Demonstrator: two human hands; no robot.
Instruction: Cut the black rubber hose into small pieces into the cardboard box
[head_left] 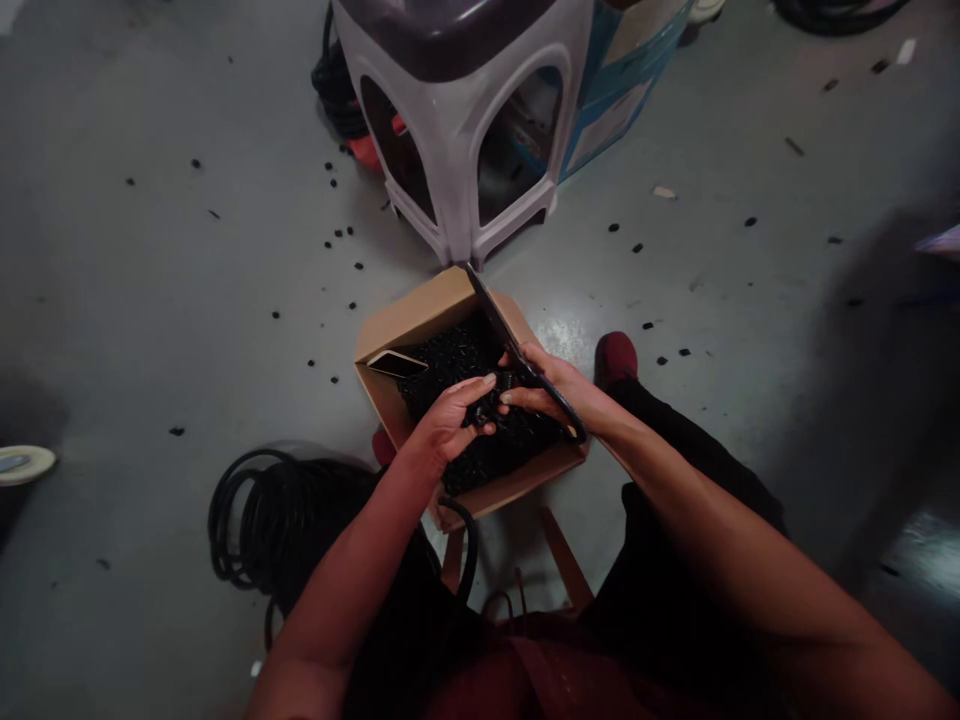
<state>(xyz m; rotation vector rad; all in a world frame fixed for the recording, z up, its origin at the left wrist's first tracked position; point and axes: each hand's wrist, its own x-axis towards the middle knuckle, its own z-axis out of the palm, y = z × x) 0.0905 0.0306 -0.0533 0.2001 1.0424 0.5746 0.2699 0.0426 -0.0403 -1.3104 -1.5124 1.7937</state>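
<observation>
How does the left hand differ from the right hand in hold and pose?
The left hand pinches a short black piece; the right hand grips a long black tool. The left hand's fingers point right, the right hand's point left. Both are over the cardboard box.

Open floor (150,300) left of the box (397,325); stool (457,150) blocks just beyond it

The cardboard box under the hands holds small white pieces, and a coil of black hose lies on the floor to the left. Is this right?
Not quite: the head view shows that the pieces in the box are black, not white. The rest is right.
</observation>
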